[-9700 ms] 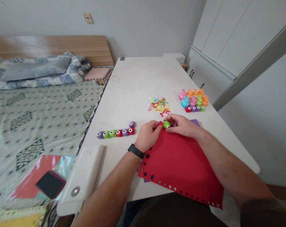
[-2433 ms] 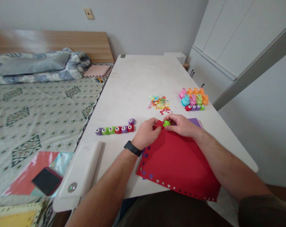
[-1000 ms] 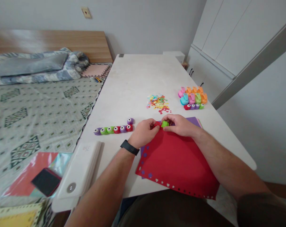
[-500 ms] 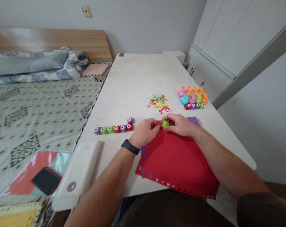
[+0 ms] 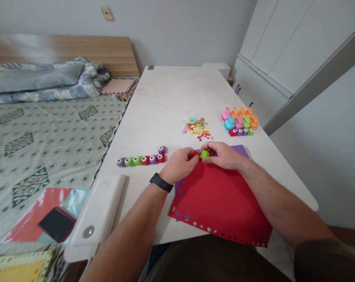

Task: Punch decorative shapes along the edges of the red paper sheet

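Observation:
A red sheet of paper (image 5: 218,199) lies at the table's near edge, with small shapes punched along its left and near edges. My left hand (image 5: 183,161) pinches its far left part between thumb and fingers. My right hand (image 5: 222,154) is closed around a small green craft punch (image 5: 204,154) at the sheet's far edge; how far the paper sits in the punch is hidden. Purple paper (image 5: 240,149) shows underneath the red sheet. Beyond the hands lies a heap of punched paper bits (image 5: 196,126), the red ones nearest.
Small craft punches (image 5: 145,160) form a row on the left. Larger and smaller punches (image 5: 240,121) are grouped at the right edge. A long white device (image 5: 107,199) lies along the left edge of the white table (image 5: 171,94). On the bed is a dark phone (image 5: 57,224).

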`<state>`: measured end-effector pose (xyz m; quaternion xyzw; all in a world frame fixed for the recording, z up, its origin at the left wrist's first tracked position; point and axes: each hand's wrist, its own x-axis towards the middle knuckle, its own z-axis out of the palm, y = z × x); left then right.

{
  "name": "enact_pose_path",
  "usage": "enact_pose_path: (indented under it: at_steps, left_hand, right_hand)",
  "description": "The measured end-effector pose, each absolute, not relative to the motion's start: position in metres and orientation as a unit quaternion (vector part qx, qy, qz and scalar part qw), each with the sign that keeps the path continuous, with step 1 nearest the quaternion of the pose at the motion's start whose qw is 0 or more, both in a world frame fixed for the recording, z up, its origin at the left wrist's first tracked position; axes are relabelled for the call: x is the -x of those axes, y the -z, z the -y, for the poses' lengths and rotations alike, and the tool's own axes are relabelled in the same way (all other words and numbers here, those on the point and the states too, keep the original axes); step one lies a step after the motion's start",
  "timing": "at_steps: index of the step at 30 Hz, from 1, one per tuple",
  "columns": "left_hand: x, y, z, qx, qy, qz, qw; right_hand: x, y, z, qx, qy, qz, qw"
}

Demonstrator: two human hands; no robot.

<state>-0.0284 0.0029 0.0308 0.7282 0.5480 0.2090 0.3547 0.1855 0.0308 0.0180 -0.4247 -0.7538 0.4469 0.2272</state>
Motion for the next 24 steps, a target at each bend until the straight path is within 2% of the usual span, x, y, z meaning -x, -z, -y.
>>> enact_pose_path:
  at_steps: [13,24]
  left_hand:
    - [0.0294,-0.0318,-0.0008,-0.727,-0.231,-0.511,0.395]
    - [0.0258,-0.0299,-0.0015,-0.741,-0.222,-0.535,0.340]
  right_hand:
    - [-0.1843,-0.0196,-0.0291,0.425,-0.442,0.756,0.231]
    - [-0.1835,-0.0210,-0.0277,0.424,-0.436,0.761,0.227]
